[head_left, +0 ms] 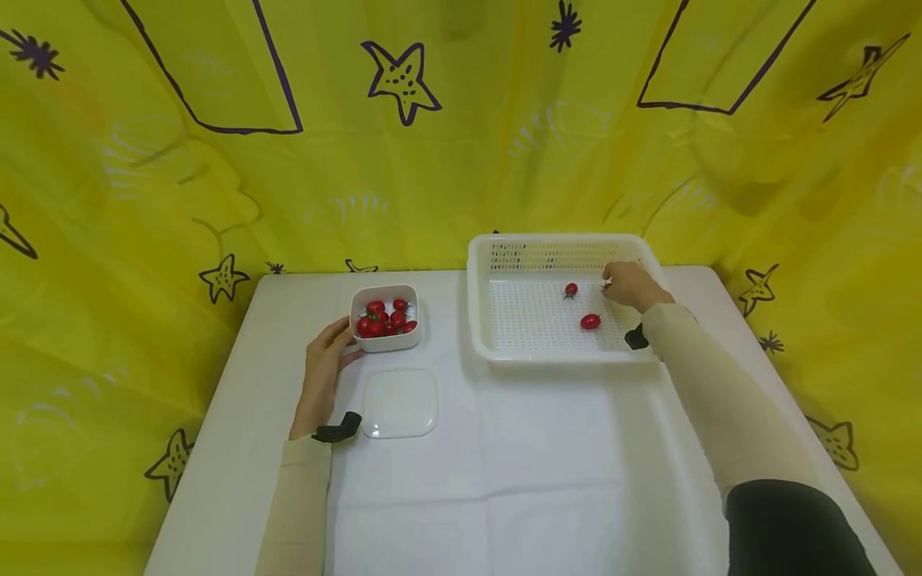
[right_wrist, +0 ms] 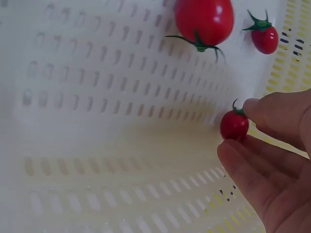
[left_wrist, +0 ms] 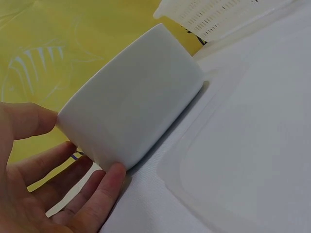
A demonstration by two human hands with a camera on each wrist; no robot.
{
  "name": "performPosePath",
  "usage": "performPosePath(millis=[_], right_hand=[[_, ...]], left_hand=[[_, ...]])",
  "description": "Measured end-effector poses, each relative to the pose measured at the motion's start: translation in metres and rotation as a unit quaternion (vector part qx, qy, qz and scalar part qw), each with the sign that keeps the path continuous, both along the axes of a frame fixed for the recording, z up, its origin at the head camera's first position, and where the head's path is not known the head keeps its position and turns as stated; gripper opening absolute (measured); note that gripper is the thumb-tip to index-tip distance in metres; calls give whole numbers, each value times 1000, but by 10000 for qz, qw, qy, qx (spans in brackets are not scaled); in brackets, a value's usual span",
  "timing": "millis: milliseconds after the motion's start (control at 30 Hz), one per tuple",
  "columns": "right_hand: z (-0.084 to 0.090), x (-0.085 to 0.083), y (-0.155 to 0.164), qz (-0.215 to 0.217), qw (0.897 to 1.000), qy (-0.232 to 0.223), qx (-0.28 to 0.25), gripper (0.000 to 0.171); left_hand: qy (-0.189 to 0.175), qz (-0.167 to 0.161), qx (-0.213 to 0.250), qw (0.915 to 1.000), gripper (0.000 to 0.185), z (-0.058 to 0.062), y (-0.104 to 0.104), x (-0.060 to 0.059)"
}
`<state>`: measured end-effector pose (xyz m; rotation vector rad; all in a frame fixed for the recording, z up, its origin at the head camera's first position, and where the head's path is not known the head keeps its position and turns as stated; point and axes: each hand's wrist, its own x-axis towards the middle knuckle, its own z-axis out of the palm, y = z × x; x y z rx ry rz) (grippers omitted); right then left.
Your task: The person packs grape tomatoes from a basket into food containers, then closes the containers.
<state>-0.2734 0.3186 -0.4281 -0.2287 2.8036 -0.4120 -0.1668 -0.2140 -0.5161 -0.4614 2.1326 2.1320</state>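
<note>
The right hand (right_wrist: 272, 160) pinched a small cherry tomato (right_wrist: 234, 125) between thumb and fingertips, low over the perforated floor of the white basket (head_left: 481, 320), near its far right corner. The tomato was nearly round, so no long axis could be told; its green stem pointed up toward the thumb in the right wrist view. Two more tomatoes lay loose on the basket floor, apart from the hand: a larger oval one (right_wrist: 204, 19) nearer the middle and a smaller one (right_wrist: 265, 38) farther off. The left hand (head_left: 326, 370) rested relaxed on the white table (head_left: 504, 480), fingertips touching the near left wall of the white bowl (head_left: 385, 342) holding red tomatoes, with a clear lid (head_left: 400, 402) just beside it.
</note>
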Motion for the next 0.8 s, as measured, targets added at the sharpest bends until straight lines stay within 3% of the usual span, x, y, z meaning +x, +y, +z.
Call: performPosePath(millis=[367,800], right_hand=[[-16,1,4,103,9997,78,-219,19],[-9,3,4,85,9994,-22,-324,20]], left_hand=[[51,-5,-31,10000,55,-1,1,0],[144,47,-41,9999,55,-6,2,0]])
